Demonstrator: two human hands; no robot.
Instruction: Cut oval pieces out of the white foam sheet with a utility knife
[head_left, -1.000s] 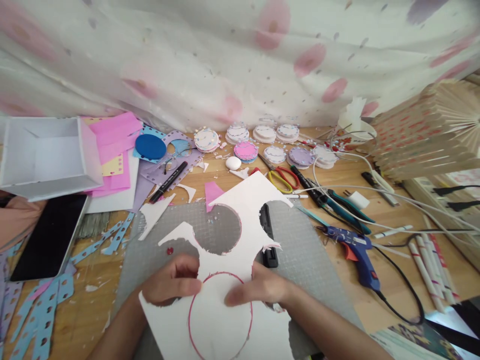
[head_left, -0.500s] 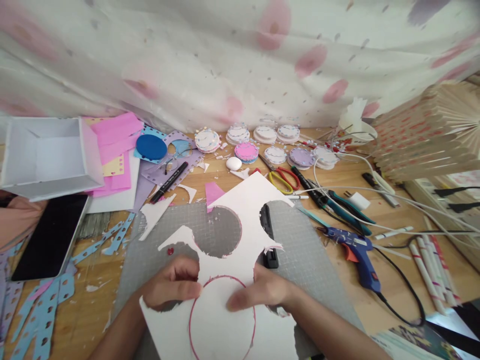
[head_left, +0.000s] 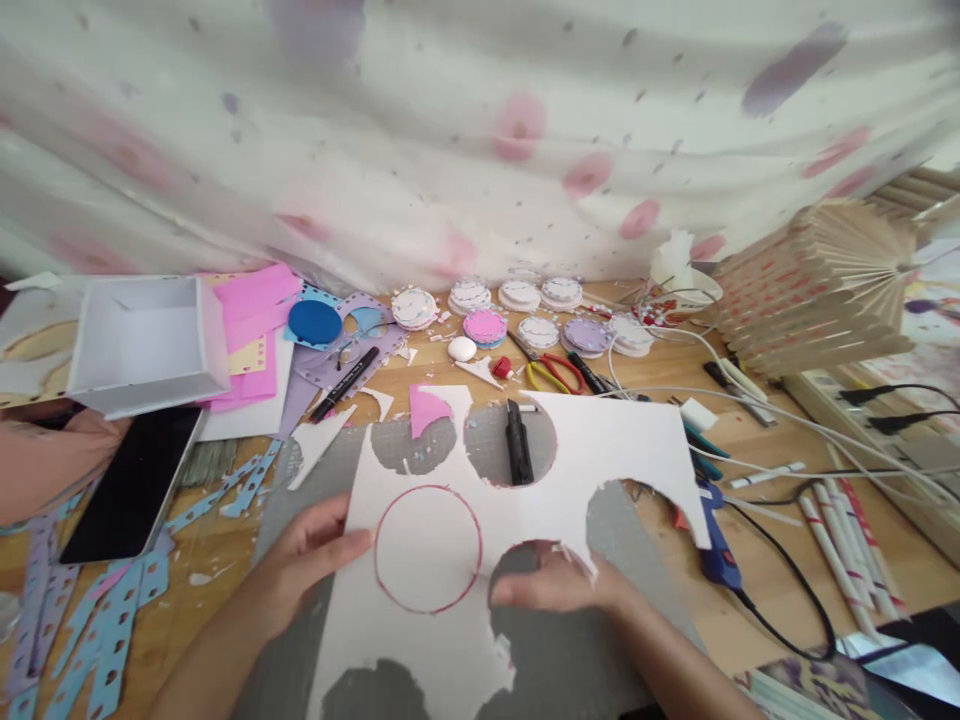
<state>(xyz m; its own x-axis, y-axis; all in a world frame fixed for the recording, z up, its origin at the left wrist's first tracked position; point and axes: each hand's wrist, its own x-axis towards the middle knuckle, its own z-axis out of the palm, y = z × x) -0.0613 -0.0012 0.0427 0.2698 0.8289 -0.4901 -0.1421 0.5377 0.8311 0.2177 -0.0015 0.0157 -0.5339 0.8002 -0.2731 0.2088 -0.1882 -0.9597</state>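
Observation:
A white foam sheet (head_left: 570, 500) with several round cutouts is held low over the grey cutting mat (head_left: 285, 640). A circle (head_left: 427, 548) is drawn on it in red, left of the middle. My left hand (head_left: 319, 540) grips the sheet's left edge, thumb on top and fingers underneath. At a cutout right of the drawn circle, my right hand (head_left: 551, 580) holds the sheet's edge; its thumb shows in the gap and its other fingers are partly hidden below. A black utility knife (head_left: 518, 442) shows through one cutout.
Several stacked round pieces (head_left: 538, 331) line the back. A blue glue gun (head_left: 718, 545), pliers (head_left: 705, 450), scissors (head_left: 555, 373) and white cables (head_left: 750, 385) lie to the right. A white box (head_left: 150, 340), phone (head_left: 131, 485) and blue strips (head_left: 112, 610) are on the left.
The white sheet has been turned, so its long part now reaches right and the drawn circle sits farther up and left. My hands have moved apart slightly. The view has shifted a little.

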